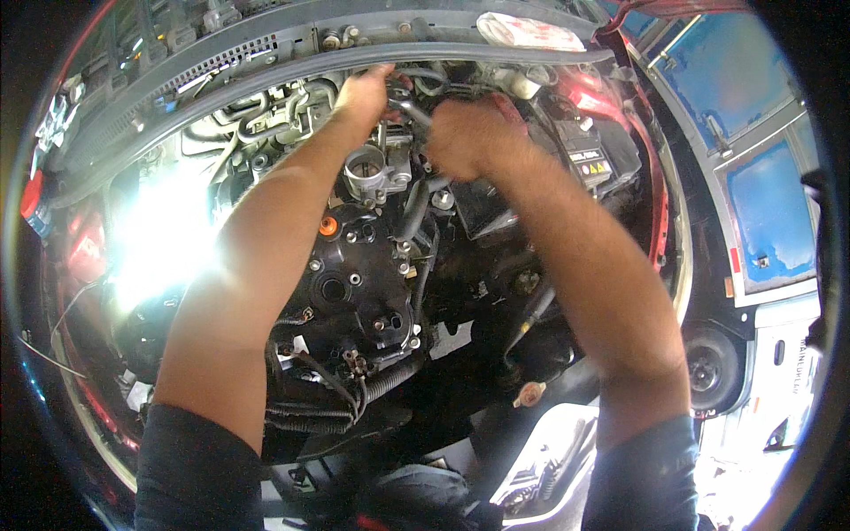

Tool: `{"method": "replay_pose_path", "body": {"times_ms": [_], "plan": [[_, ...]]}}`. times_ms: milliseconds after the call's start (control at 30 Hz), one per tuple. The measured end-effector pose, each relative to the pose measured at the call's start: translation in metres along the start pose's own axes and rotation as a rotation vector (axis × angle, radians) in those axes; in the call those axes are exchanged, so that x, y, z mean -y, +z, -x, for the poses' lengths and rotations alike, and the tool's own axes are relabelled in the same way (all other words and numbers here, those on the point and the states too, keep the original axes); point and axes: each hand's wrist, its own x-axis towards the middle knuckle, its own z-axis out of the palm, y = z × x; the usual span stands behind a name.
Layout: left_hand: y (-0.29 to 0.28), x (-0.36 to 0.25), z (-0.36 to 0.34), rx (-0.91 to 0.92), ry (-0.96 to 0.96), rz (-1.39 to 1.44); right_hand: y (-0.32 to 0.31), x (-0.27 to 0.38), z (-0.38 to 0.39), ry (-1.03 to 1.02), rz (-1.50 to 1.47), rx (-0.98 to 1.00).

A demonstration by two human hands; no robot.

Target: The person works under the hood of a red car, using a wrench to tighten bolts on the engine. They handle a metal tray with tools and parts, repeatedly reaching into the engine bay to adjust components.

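I lean over a car's engine bay. My right hand (467,140) is closed on a metal tool (414,112), which looks like a wrench and reaches up-left toward the back of the engine. My left hand (363,97) is curled beside the tool's far end; what its fingers hold is hidden. Just below both hands sits the silver throttle body (367,173), above the black engine cover (350,292) with its orange cap (328,226). A red object (507,111) shows partly behind my right hand.
A battery (602,155) sits at the right. A bright work light (164,243) glares at the left. A white bundle (527,31) rests on the back edge. Blue cabinet doors (770,217) and a wheel (708,372) stand at the right, a white tray (558,442) at the bottom.
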Motion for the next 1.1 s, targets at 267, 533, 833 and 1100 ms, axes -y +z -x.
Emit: {"method": "replay_pose_path", "body": {"times_ms": [267, 533, 833, 1100], "plan": [[-0.004, -0.004, 0.007, -0.035, -0.209, 0.243, 0.017, -0.021, -0.026, 0.033, -0.029, -0.021], [0.025, -0.022, -0.004, -0.264, -0.37, -0.055, 0.057, -0.024, 0.004, -0.01, -1.817, 0.212], [0.012, -0.014, -0.028, -0.03, -0.187, -0.121, 0.057, 0.021, 0.006, 0.195, -1.996, -0.018], [0.009, -0.015, -0.017, -0.011, -0.146, 0.024, 0.051, 0.047, 0.011, 0.238, -2.008, -0.152]]}}
